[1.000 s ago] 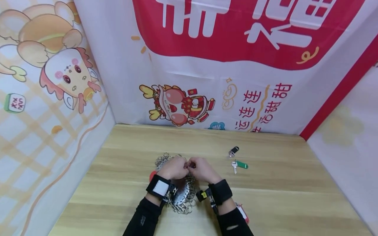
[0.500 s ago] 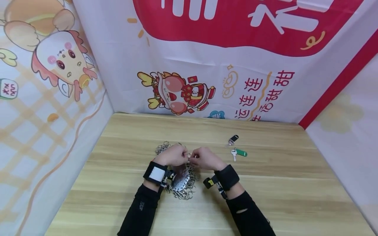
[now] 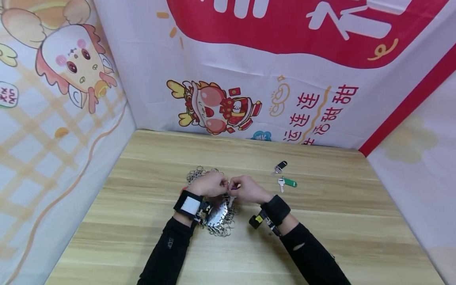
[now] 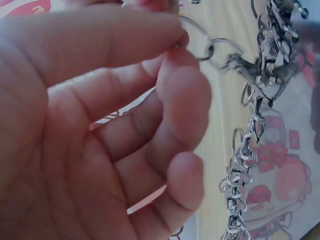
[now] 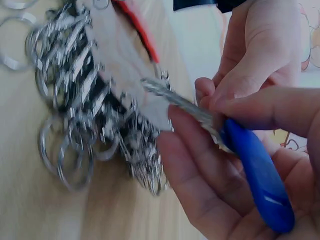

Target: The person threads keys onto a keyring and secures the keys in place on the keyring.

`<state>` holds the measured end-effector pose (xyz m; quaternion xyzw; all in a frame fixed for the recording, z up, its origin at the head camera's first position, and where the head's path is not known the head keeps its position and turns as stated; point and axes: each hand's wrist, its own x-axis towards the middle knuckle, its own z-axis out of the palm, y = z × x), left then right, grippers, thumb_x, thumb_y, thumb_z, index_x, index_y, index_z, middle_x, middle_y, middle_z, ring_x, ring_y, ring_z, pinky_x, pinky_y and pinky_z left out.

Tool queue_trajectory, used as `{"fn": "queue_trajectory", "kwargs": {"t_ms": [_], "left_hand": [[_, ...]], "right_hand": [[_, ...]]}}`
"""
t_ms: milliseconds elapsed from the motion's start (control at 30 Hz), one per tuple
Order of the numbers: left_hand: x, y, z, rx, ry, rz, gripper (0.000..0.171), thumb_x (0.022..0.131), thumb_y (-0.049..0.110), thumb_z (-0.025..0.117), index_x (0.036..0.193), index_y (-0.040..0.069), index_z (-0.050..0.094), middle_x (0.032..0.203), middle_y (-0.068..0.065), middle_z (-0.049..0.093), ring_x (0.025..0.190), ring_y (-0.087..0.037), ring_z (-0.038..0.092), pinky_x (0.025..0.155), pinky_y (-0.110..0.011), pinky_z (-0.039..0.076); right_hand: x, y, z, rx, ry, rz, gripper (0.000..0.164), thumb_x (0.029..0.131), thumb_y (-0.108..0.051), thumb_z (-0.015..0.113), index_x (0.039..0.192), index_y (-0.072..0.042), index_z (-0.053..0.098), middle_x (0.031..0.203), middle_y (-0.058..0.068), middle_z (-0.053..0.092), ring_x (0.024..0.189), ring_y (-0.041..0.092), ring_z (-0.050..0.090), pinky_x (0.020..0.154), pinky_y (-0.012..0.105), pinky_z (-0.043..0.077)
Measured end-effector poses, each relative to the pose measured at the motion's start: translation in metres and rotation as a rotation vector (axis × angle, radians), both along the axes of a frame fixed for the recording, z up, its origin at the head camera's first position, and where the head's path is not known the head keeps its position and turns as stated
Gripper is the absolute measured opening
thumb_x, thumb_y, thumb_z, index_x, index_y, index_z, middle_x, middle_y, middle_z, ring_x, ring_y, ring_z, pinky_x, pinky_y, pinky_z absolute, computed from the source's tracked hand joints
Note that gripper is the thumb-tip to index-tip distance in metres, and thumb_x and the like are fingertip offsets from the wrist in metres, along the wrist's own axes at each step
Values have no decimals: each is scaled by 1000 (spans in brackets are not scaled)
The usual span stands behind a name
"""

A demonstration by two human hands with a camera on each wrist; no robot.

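Note:
My left hand [image 3: 208, 184] pinches a thin metal ring [image 4: 197, 25] between thumb and index finger. That ring links to a second ring hanging from a clip [image 4: 265, 75] on the shiny round metal plate [image 3: 218, 213]. Clips and rings crowd the plate's rim. Close by, my right hand [image 3: 251, 190] holds a silver key [image 5: 182, 105] with a blue key tag [image 5: 262, 177], thumb and fingers pinching it where key and tag meet. The fingertips of both hands are near each other above the plate's right side. Whether key and ring touch is hidden.
Right of my hands lie a key with a green tag [image 3: 290, 182] and another with a black tag [image 3: 282, 165]. A red strip [image 5: 140, 30] shows beside the plate. White printed cloth [image 3: 153, 95] walls the wooden table [image 3: 338, 221] at back and sides.
My hands have moved slightly apart from their earlier touching position, and the right forearm has swung outward. The key in my right hand has come into sight. The head view has tilted down.

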<state>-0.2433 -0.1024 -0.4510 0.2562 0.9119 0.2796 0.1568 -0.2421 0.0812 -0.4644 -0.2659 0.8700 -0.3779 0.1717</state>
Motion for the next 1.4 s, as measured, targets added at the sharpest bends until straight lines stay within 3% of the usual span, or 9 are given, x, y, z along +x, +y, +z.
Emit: {"fn": "queue_trajectory", "kwargs": {"t_ms": [167, 300, 433, 600, 800, 900, 1067, 1267, 1400], "left_hand": [[0, 0, 3, 30, -58, 78, 7, 91, 19, 59, 95, 13, 62, 79, 2, 59, 62, -14, 56, 55, -30, 46], [3, -3, 4, 38, -77, 119, 6, 92, 18, 58, 90, 13, 61, 76, 0, 59, 59, -15, 56, 53, -31, 47], [6, -4, 7, 40, -58, 113, 8, 91, 17, 57, 85, 13, 61, 73, 0, 58, 57, -15, 55, 52, -31, 46], [9, -1, 6, 36, -50, 107, 9, 91, 17, 58, 83, 14, 60, 71, 0, 57, 57, -15, 55, 51, -31, 46], [7, -3, 4, 32, -11, 113, 18, 91, 17, 59, 74, 13, 55, 65, 1, 51, 55, -14, 50, 50, -30, 42], [4, -7, 6, 42, -7, 132, 20, 91, 17, 60, 72, 12, 54, 64, 1, 49, 54, -14, 48, 50, -29, 41], [10, -19, 16, 59, -4, 186, 15, 91, 17, 59, 78, 10, 61, 68, 0, 54, 56, -15, 51, 52, -29, 42], [23, -36, 33, 52, 34, 206, 14, 91, 19, 57, 81, 12, 63, 69, 1, 56, 53, -14, 47, 52, -30, 40], [31, -40, 47, 1, 64, 209, 15, 90, 21, 60, 86, 9, 66, 73, 1, 58, 56, -14, 48, 54, -30, 41]], "right_hand": [[-16, 15, 1, 76, 63, 36, 6, 80, -1, 67, 81, -6, 65, 81, 1, 62, 73, 14, 57, 67, 29, 47], [-28, 23, -5, 222, 125, 91, 9, 83, 0, 67, 86, -8, 68, 85, 2, 64, 76, 14, 56, 70, 31, 48], [-36, 26, -19, 306, 162, 96, 9, 85, -6, 67, 91, -14, 68, 87, -3, 64, 77, 11, 56, 72, 29, 47], [-38, 29, -35, 318, 238, 81, 7, 85, -11, 69, 90, -16, 69, 85, -6, 63, 77, 9, 57, 73, 28, 47], [-41, 39, -30, 295, 340, 93, 18, 85, -12, 69, 102, -6, 69, 93, 4, 62, 84, 17, 58, 76, 32, 48], [-46, 58, -17, 278, 378, 37, 22, 86, -10, 66, 106, -1, 67, 97, 9, 63, 89, 22, 59, 80, 36, 48], [-54, 111, -3, 323, 395, -121, 18, 85, -6, 67, 101, 1, 68, 93, 10, 64, 86, 24, 60, 76, 40, 49], [-53, 162, -13, 472, 440, -166, 19, 85, -5, 66, 103, 3, 68, 89, 12, 61, 81, 25, 59, 72, 39, 49], [-51, 166, -22, 499, 423, -145, 19, 86, -3, 63, 104, 0, 68, 92, 10, 62, 83, 23, 59, 73, 39, 49]]}}
